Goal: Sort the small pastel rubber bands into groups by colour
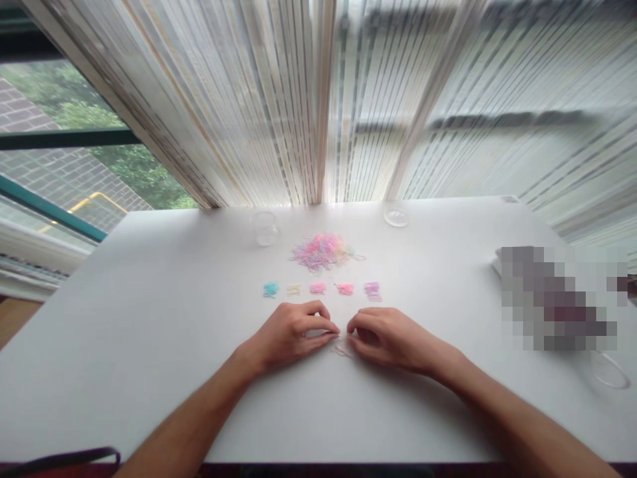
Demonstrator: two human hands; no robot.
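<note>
My left hand (292,335) and my right hand (394,337) face each other low over the white table, fingertips a small gap apart. Each has thumb and fingers drawn together in a pinch; whatever lies between them is too small to make out. Pale, thin elastic bands (341,348) lie just under the fingertips. Beyond the hands runs a row of small bunches of bands: turquoise (271,289), pale yellow (293,290), pink (317,289), a second pink (345,289) and lilac (372,291). Behind the row sits a loose heap of mixed pastel bands (322,252).
A clear jar (266,229) stands at the back left of the heap, and a clear round lid (397,218) lies at the back right. A blurred-out object (552,299) with a white loop (611,372) is at the right. Striped curtains (279,99) hang behind the table.
</note>
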